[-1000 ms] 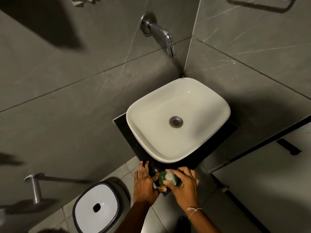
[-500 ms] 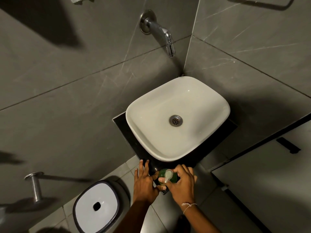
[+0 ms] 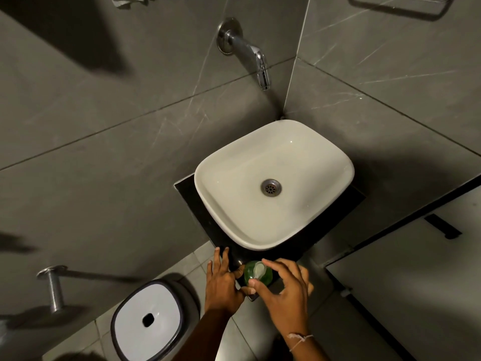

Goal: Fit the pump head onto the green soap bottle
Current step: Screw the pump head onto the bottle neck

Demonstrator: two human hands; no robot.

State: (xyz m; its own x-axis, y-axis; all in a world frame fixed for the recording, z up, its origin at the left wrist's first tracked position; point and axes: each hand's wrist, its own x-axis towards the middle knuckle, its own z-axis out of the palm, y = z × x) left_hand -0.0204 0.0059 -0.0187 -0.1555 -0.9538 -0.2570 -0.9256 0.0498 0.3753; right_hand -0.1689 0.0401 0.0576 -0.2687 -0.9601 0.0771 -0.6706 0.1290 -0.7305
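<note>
The green soap bottle [image 3: 265,276] stands upright on the near corner of the black counter [image 3: 187,191], in front of the basin. A white pump head [image 3: 259,270] sits on top of it. My left hand [image 3: 222,281] rests on the counter edge, thumb and a fingertip touching the bottle's left side, the other fingers spread flat. My right hand [image 3: 282,291] hovers just right of the bottle; its thumb tip and forefinger tip pinch the pump head from either end, the remaining fingers apart.
A white basin [image 3: 307,162] with a metal drain fills the counter behind the bottle. A chrome tap [image 3: 256,61] juts from the grey tiled wall. Below left stands a white-lidded bin [image 3: 148,319]; a metal wall peg [image 3: 53,287] is further left. A white door [image 3: 416,282] is at right.
My right hand has lifted off the top of the pump head and opened out to the right, uncovering it. The left hand has stayed in place beside the bottle.
</note>
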